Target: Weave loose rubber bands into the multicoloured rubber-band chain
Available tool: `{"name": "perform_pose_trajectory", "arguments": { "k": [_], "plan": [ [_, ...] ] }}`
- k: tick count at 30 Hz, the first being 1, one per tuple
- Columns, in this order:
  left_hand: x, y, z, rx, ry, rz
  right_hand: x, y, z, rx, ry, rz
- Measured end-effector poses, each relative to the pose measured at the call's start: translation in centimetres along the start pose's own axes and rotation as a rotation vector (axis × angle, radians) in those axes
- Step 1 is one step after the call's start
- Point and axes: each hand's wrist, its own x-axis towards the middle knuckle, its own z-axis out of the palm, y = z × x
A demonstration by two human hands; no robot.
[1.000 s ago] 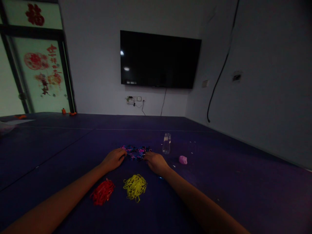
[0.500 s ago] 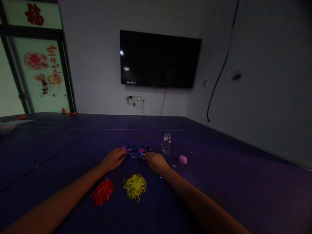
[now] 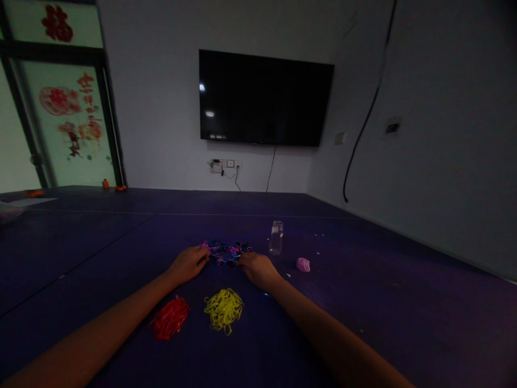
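Mixed bands: the tangle of blue, black and pink bands (image 3: 224,253) is my dial's centre, lying on the dark surface (image 3: 121,231), twelve pointing away.
Tangle risk: loops look interlinked, so one tug could drag others along; dark strands nearly vanish in this light, and I might miss some.
Bottle risk: the clear bottle (image 3: 276,238) stands upright at three o'clock, near my right hand (image 3: 258,268); an outward sweep could tip it.
Red bands: their pile (image 3: 172,318), at seven, lies just beside my left forearm (image 3: 109,323); lowering it inward could scatter them.
Left hand: at the tangle's nine o'clock edge (image 3: 190,263), palm down, fingers curled; pinching or not, I can't tell.
Right hand: at four, back upward, fingertips at the tangle; its grip is hidden from me.
Forearms: angled in from eight and five.
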Motion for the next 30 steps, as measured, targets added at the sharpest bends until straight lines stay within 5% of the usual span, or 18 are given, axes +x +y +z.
{"name": "perform_pose_trajectory", "arguments": {
  "k": [30],
  "plan": [
    [-0.04, -0.08, 0.16, -0.001, -0.013, -0.019, 0.12, -0.42, 0.07, -0.118, 0.014, 0.052]
  ]
}}
